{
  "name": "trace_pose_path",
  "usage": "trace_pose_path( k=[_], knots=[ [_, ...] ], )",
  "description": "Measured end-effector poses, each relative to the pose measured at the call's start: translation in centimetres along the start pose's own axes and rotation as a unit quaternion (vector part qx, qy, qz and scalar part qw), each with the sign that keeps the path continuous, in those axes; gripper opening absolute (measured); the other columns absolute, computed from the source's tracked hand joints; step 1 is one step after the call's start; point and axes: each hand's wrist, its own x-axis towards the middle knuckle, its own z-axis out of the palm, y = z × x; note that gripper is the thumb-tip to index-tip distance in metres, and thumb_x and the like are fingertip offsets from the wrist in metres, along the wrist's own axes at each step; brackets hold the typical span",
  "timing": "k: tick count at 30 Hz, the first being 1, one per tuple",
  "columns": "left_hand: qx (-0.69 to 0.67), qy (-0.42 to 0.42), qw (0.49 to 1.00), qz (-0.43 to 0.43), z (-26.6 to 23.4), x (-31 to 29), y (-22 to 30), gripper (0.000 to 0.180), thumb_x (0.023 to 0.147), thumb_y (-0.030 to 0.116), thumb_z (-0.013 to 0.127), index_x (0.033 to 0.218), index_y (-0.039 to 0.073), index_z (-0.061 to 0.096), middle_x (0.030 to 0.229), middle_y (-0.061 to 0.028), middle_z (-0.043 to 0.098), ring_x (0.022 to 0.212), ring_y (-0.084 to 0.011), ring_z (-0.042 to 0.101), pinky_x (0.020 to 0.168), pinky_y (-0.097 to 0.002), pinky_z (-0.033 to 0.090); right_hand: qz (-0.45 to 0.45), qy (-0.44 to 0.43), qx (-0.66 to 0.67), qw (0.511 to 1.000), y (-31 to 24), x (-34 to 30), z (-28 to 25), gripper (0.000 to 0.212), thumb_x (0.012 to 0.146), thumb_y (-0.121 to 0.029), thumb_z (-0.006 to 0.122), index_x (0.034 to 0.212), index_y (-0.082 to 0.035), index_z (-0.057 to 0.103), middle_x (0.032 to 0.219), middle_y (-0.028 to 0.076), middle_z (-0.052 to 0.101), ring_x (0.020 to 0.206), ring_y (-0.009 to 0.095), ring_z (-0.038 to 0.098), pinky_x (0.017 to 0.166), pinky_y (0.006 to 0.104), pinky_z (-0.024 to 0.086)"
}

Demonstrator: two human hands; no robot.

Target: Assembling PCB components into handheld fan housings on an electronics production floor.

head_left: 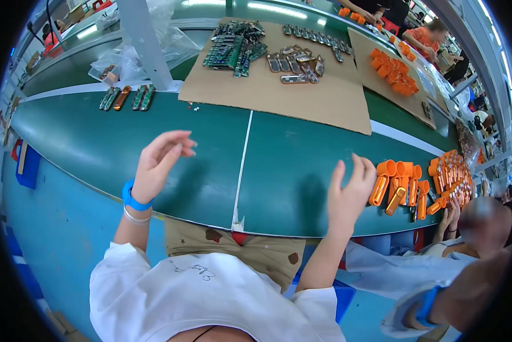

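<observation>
My left hand hovers over the green table, thumb and fingers a little apart and nothing between them. On the other side of the white seam line, my right hand is raised, also empty, with its fingers spread upward. Just right of it lie several orange plastic housings with round cup-like ends. Beyond my left hand, small green circuit boards and an orange-brown oblong part lie near the table's far edge. Tiny white and red bits are scattered beside them.
A cardboard sheet at the back carries a heap of green circuit boards and metal-rimmed oblong parts. More orange housings lie on cardboard at back right. A white post stands back left. A co-worker's hand is at right.
</observation>
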Motion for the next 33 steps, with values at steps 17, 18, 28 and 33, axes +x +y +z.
trace_pose_path(
  k=[17,18,28,33],
  knots=[
    [0.200,0.016,0.971,0.128,-0.6,5.0,-5.7,0.017,0.093,0.000,0.047,0.106,-0.002,0.058,0.096,-0.0081,0.056,0.075,-0.0126,0.057,0.068,-0.0243,0.047,-0.063,-0.040,0.108,0.991,-0.9,-0.2,7.0,0.027,0.083,-0.016,0.060,0.106,-0.002,0.058,0.103,0.015,0.056,0.096,0.032,0.054,0.083,0.0426,0.041],
    [0.196,0.020,0.973,0.117,-0.4,4.9,-5.6,0.017,0.093,0.000,0.046,0.106,-0.002,0.058,0.096,-0.0078,0.056,0.076,-0.0120,0.055,0.069,-0.0238,0.046,-0.062,-0.035,0.106,0.992,-0.8,-0.3,6.9,0.025,0.083,-0.015,0.060,0.104,-0.002,0.058,0.102,0.015,0.056,0.095,0.032,0.054,0.082,0.0426,0.041],
    [0.184,0.054,0.954,0.232,-1.1,3.4,-2.4,0.039,0.091,-0.004,0.045,0.130,-0.002,0.044,0.126,-0.0162,0.051,0.117,-0.0243,0.049,0.103,-0.0361,0.035,-0.051,0.353,0.160,0.921,-0.5,-0.3,-13.6,0.049,0.088,-0.034,0.048,0.109,0.009,0.057,0.109,0.019,0.061,0.100,0.030,0.058,0.090,0.0410,0.043],
    [0.067,-0.085,0.852,0.512,0.1,3.7,11.4,0.056,0.088,0.013,0.048,0.139,-0.003,0.031,0.141,-0.0230,0.035,0.132,-0.0405,0.033,0.109,-0.0588,0.021,-0.311,0.330,0.170,0.875,-1.3,2.2,-22.7,0.059,0.092,-0.034,0.045,0.135,0.005,0.037,0.141,0.025,0.037,0.135,0.036,0.032,0.112,0.0492,0.016]
  ],
)
